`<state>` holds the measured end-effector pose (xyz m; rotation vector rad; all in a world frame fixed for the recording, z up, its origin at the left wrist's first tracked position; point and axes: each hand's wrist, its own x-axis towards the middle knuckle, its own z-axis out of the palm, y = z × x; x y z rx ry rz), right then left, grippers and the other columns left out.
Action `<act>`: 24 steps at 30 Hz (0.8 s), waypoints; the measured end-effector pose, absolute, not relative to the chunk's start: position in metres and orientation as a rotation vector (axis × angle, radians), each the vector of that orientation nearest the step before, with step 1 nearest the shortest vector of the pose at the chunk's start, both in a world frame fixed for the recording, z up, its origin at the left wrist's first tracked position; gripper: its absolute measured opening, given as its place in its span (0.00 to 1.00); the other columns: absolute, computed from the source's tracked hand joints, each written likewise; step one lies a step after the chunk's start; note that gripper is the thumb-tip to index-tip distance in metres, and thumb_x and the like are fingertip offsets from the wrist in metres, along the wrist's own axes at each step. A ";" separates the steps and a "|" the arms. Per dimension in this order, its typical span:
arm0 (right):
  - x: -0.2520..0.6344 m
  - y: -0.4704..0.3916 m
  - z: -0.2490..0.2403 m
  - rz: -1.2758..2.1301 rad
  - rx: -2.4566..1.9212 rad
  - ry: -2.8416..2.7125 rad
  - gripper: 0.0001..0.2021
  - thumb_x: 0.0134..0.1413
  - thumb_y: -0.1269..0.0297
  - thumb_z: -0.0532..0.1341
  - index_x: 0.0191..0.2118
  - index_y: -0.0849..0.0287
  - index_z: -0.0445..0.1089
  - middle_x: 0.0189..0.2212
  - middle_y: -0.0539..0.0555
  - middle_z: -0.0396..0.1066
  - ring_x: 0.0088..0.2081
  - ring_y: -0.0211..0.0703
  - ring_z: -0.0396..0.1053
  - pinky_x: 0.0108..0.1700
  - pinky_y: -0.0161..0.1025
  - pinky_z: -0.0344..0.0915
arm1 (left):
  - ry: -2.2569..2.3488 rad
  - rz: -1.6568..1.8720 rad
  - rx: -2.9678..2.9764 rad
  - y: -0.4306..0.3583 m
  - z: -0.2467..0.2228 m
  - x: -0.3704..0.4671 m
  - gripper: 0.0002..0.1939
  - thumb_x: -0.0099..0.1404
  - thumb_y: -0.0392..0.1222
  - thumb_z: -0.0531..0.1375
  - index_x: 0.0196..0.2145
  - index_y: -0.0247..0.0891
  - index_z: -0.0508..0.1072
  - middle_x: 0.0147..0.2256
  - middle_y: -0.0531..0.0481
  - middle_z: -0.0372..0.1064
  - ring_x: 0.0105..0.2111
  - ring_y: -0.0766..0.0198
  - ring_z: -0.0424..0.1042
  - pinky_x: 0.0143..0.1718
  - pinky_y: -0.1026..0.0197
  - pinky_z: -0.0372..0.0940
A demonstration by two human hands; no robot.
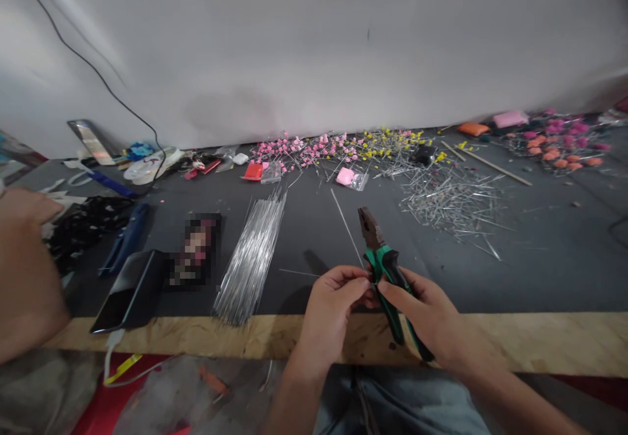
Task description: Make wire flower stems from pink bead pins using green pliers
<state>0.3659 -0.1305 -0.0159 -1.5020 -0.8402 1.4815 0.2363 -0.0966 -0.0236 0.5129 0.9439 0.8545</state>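
Near the table's front edge, my left hand [336,297] is closed in a pinch on a thin metal wire [347,224]. One length of wire runs up and away from the fingers, and another thin end sticks out to the left. My right hand [422,307] is closed around a pair of pliers [377,245] with green and black handles, jaws facing away from me. Its thumb and fingertips meet the left fingertips, where the wire is mostly hidden. To the left lies a bundle of straight wires [252,258].
Pink-tipped wires [314,150], yellow-tipped wires [392,144] and a loose wire pile [451,199] lie toward the wall. Orange and magenta pieces [564,144] sit far right. A phone [130,284], a blue tool [125,239] and another person's arm [27,278] are at left.
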 end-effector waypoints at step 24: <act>0.371 -0.132 -0.022 1.503 -1.506 -0.929 0.10 0.48 0.58 0.59 0.34 0.58 0.70 0.26 0.49 0.70 0.30 0.40 0.67 0.33 0.33 0.61 | 0.972 0.843 0.638 -0.098 -0.027 0.239 0.05 0.48 0.32 0.61 0.27 0.33 0.69 0.22 0.54 0.67 0.20 0.72 0.65 0.26 0.67 0.60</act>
